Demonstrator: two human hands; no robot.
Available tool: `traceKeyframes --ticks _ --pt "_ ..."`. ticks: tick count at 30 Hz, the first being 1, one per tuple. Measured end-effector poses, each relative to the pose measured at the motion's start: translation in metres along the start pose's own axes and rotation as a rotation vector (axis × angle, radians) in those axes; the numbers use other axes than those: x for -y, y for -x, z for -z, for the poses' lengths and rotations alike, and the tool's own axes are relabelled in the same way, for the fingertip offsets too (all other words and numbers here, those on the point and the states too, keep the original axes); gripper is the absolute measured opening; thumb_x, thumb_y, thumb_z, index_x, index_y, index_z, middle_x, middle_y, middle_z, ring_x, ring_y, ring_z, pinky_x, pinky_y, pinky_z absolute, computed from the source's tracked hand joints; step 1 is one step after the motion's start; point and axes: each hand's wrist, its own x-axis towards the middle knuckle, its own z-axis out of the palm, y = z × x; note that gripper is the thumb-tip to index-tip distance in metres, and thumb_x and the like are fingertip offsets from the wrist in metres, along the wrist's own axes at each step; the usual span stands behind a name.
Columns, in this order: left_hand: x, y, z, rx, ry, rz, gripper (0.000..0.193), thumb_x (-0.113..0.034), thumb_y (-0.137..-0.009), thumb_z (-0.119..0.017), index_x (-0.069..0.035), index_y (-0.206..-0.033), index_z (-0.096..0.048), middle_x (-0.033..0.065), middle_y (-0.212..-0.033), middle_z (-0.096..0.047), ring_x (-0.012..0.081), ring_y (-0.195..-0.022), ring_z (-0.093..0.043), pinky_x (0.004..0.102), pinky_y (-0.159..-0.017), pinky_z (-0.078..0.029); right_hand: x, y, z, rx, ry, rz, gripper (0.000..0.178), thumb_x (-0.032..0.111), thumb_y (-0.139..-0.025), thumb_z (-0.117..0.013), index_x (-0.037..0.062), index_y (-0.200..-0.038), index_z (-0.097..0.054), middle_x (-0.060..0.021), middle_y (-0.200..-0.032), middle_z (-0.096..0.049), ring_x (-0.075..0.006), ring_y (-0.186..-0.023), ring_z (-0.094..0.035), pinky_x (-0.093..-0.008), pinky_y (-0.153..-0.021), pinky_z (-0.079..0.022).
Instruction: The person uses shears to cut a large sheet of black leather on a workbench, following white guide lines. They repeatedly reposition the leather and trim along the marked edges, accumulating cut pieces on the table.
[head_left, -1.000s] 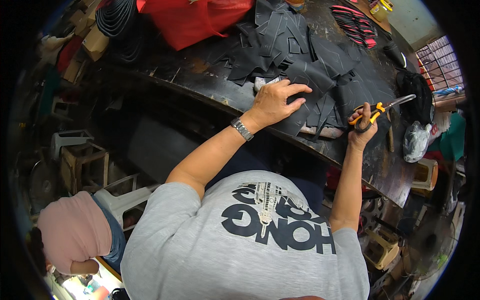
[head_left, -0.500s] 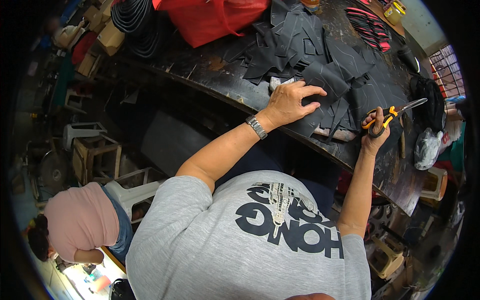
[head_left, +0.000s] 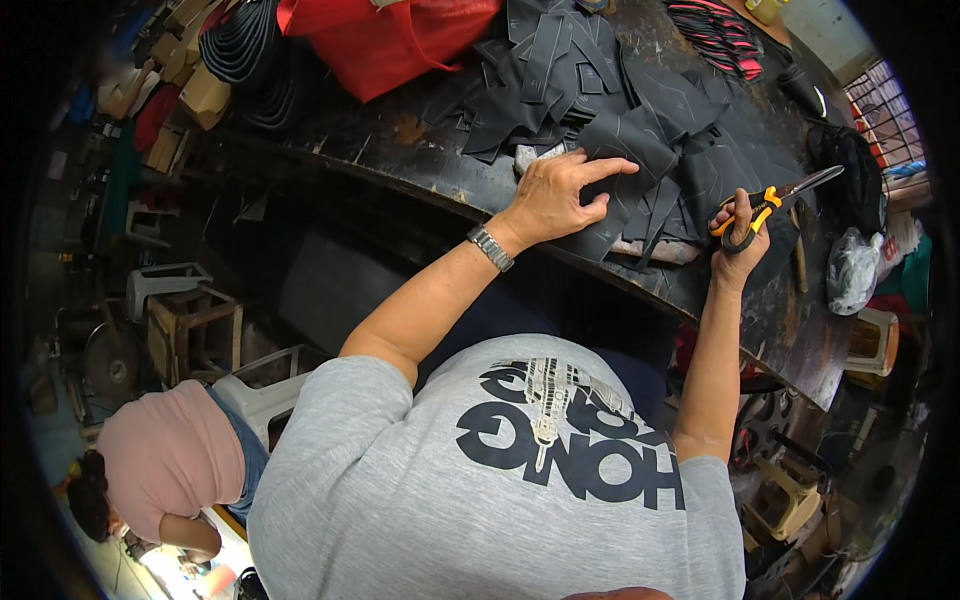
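Over the last second we see the left hand (head_left: 557, 196)'s forefinger straighten over black sheets (head_left: 642, 145) heaped on the worktop (head_left: 390, 162); no cut seems under way. Its grip is spread. The right hand (head_left: 737, 245)'s grip is wrapped round yellow-and-black scissors (head_left: 766, 206), steel blades together. Sheets: matte, flexible, pale-lined, irregularly cut.

A heather-grey, short-sleeved T-shirt (head_left: 370, 510) bears bold black lettering (head_left: 657, 484) crossed by a pale tower-like graphic (head_left: 546, 400). A silver metal-link wristwatch (head_left: 491, 248) circles the left wrist (head_left: 513, 230). Trousers (head_left: 645, 370) are dark.
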Motion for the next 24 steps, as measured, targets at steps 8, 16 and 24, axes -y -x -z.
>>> traceKeyframes --ticks 8,16,24 --pt "0.005 -0.002 0.000 0.041 0.065 0.037 0.050 -0.011 -0.074 -0.075 -0.023 -0.122 -0.068 0.0093 -0.077 -0.061 0.0214 -0.066 -0.055 0.0340 -0.067 -0.049 -0.010 0.002 -0.001 0.004 0.074 0.090 0.022 0.018 -0.086 -0.078 0.0024 -0.093 -0.065 -0.0014 -0.074 -0.062 -0.0069 -0.058 -0.059 -0.0210 -0.053 -0.051" --pt "-0.007 -0.003 0.023 0.150 0.839 0.420 0.049 -0.001 -0.076 -0.081 0.000 -0.123 -0.066 0.0059 -0.118 -0.067 0.0114 -0.107 -0.061 0.0251 -0.094 -0.051 0.022 0.019 -0.004 0.201 0.342 0.229 0.019 0.016 -0.089 -0.076 0.0019 -0.088 -0.062 0.0008 -0.071 -0.059 -0.0077 -0.060 -0.057 -0.0205 -0.058 -0.047" --pt "-0.011 -0.005 0.029 0.150 0.755 0.301 0.064 -0.009 -0.070 -0.086 -0.007 -0.130 -0.063 0.0058 -0.121 -0.065 0.0136 -0.112 -0.059 0.0275 -0.103 -0.042 0.079 0.084 0.010 0.584 0.191 -0.601 0.046 0.044 -0.085 -0.069 -0.0002 -0.089 -0.061 -0.0077 -0.077 -0.063 -0.0151 -0.066 -0.063 -0.0255 -0.062 -0.051"
